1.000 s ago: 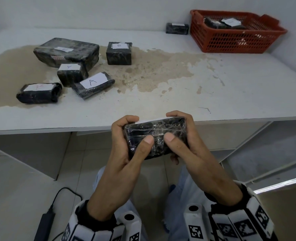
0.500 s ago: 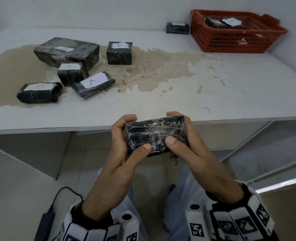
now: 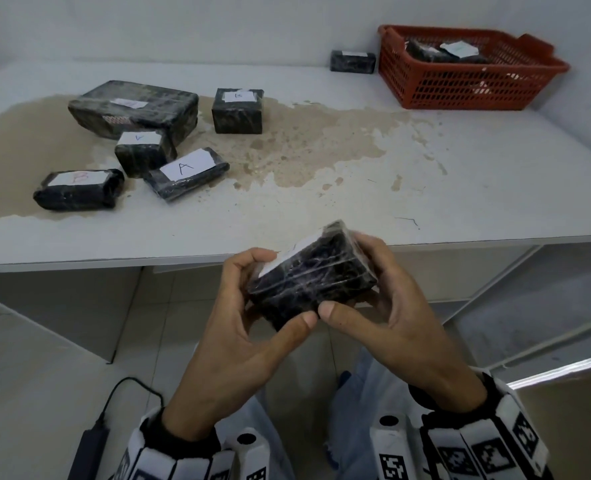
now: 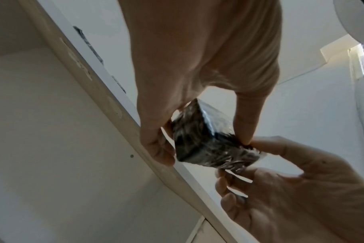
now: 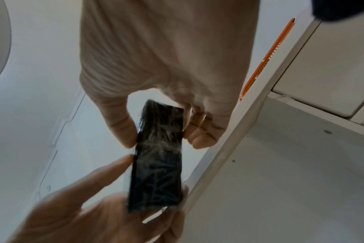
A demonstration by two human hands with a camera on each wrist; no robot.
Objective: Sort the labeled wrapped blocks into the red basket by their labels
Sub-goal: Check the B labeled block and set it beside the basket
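White and stained tan across its left half, the bench [image 3: 322,202] in the head view carries five wrapped blocks [image 3: 186,173] at the left, one more [image 3: 353,62] against the wall, and the red basket [image 3: 467,84] with labeled blocks inside at the far right; before its front edge, the left hand [image 3: 238,327] and right hand [image 3: 401,317] both grasp a tilted black wrapped block [image 3: 313,278]. From the left wrist, thumb and fingers [image 4: 160,148] pinch the block beside the bench edge. From the right wrist, the fingers [image 5: 202,131] clamp its end.
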